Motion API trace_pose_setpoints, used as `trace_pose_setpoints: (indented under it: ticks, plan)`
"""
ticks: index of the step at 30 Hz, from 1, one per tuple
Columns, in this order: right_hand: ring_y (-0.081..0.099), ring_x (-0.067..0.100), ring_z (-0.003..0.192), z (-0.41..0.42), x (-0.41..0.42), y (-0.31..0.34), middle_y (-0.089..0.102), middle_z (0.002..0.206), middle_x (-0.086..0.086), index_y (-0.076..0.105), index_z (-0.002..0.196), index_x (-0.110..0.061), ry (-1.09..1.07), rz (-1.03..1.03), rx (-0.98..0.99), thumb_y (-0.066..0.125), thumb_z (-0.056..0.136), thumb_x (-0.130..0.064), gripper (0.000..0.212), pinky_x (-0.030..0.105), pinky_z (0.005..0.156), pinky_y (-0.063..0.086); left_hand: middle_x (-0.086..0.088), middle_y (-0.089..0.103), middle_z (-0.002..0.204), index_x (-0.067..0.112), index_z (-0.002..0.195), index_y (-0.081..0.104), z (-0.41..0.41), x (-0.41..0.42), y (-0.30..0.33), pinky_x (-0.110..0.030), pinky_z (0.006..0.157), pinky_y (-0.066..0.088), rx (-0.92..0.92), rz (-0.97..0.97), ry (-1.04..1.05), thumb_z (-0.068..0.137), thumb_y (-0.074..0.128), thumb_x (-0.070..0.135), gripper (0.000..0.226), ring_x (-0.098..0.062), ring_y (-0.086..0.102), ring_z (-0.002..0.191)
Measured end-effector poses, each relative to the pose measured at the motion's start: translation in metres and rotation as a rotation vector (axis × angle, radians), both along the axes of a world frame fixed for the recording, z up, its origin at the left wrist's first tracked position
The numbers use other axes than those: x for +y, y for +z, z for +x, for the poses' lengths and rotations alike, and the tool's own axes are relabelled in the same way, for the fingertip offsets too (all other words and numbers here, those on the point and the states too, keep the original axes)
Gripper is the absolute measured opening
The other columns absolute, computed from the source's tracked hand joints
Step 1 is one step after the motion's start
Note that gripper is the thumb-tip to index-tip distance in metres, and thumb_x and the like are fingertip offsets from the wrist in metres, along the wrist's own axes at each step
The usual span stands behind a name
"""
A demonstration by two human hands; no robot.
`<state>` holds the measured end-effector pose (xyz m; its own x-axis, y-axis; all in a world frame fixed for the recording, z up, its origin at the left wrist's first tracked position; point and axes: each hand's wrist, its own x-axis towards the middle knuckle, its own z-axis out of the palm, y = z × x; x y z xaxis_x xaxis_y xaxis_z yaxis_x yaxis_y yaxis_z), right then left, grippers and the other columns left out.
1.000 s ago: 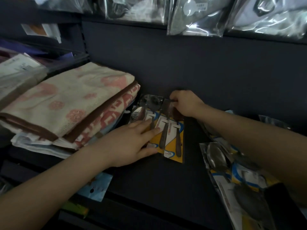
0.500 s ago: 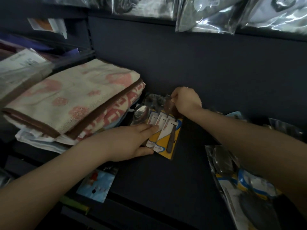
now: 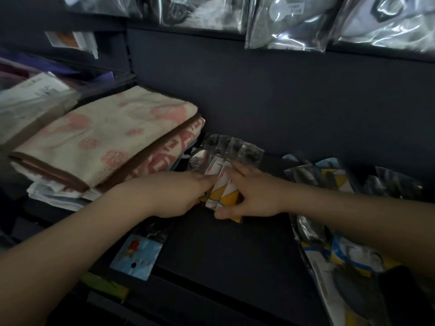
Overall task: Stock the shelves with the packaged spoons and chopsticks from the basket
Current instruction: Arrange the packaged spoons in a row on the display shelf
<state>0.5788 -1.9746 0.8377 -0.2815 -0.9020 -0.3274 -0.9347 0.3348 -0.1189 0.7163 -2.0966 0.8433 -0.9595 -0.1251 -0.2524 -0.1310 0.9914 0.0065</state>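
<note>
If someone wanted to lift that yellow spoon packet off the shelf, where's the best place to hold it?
Probably by its long side edges, coming from the front. The spoon packet lies flat on the shelf, folded towels crowd its left, and the left hand and right hand already flank it.

Shop: stocked shelf (image 3: 226, 250), hanging packaged goods (image 3: 289, 22)

Dark shelf (image 3: 226, 250): bare lane down middle, front edge to spoon packs (image 3: 223, 175). Left flank blocked by folded towel stack (image 3: 101, 142), just beside packs. Right flank taken by overlapping cutlery packets (image 3: 341, 252). Both forearms cross lane. Overhead, hanging plastic bags (image 3: 289, 27) limit height. Small blue packet (image 3: 138, 255) overhangs front lip.
</note>
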Motion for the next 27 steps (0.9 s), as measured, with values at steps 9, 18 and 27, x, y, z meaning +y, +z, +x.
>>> trace_pose_setpoints:
  ticks: [9,18,27]
  plan:
    - [-0.010,0.021,0.148,0.003,0.008,0.000,-0.016,0.159,0.007,-0.009,0.150,-0.012,0.055,-0.040,0.121,0.039,0.082,-0.070,0.102,0.036,0.121,0.006,-0.001,0.003,0.158,0.019,0.148,0.005,0.008,0.007,0.003,-0.035,0.113,0.028,0.029,-0.219,0.033,0.096,0.040,0.027,0.063,-0.019,0.016,0.144]
    - [0.048,0.024,0.118,0.017,0.030,0.002,0.040,0.139,0.006,0.038,0.135,-0.014,-0.022,-0.176,0.162,0.046,0.086,-0.059,0.067,0.032,0.095,0.043,-0.007,0.066,0.107,0.018,0.116,0.059,0.024,0.018,-0.009,-0.035,0.058,0.055,0.253,-0.378,0.064,0.081,0.065,0.036,0.039,-0.027,0.065,0.090]
    - [0.058,0.014,0.110,-0.006,0.076,0.051,0.061,0.124,0.003,0.058,0.123,-0.014,-0.123,-0.308,-0.073,0.055,0.092,-0.024,0.033,0.028,0.097,0.043,0.007,0.039,0.140,0.027,0.140,0.028,0.018,0.039,0.000,-0.031,0.097,0.043,0.459,-0.135,-0.117,0.090,0.040,0.051,0.057,-0.014,0.041,0.126]
